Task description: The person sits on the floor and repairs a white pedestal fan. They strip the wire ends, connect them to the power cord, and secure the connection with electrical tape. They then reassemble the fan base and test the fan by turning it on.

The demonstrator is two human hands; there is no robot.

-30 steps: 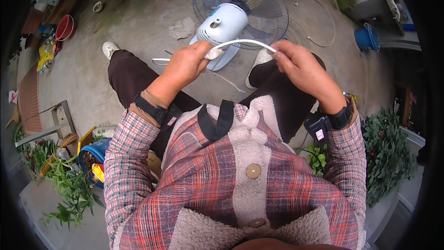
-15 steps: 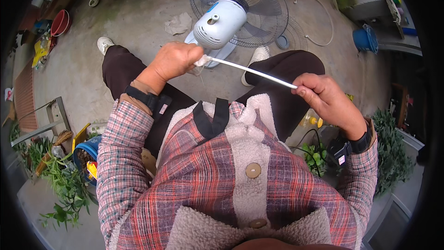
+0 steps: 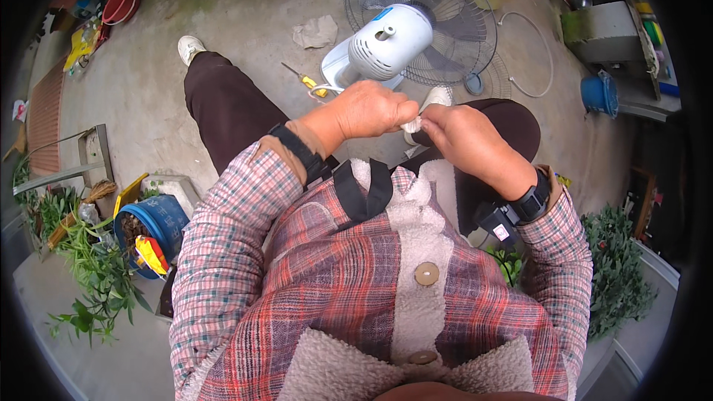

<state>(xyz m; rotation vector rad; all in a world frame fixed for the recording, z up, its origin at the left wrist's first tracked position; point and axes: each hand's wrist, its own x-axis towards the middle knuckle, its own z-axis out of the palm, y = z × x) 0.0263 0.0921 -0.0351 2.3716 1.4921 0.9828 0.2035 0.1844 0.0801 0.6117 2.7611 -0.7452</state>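
Note:
In front of my knees both hands meet, fingers closed. My left hand (image 3: 368,109) is shut in a fist on a white cord (image 3: 318,90), which curves out behind it to the left. My right hand (image 3: 475,141) pinches a small crumpled white cloth (image 3: 413,125) between the two hands; the cord there is hidden. Just beyond stands a white pedestal fan (image 3: 390,41), its motor housing toward me and its wire cage (image 3: 460,30) behind. A screwdriver with a yellow handle (image 3: 310,83) lies on the floor near the fan's base.
A grey rag (image 3: 315,31) lies on the concrete floor left of the fan. A pale hose (image 3: 548,52) curves at the right, near a blue bucket (image 3: 598,95). At the left are a red basin (image 3: 120,4), a blue pot (image 3: 167,219) and green plants (image 3: 100,282).
My hands have come together from far apart, so the stretched white cord no longer shows between them. The screwdriver and a curve of cord now show left of the fan.

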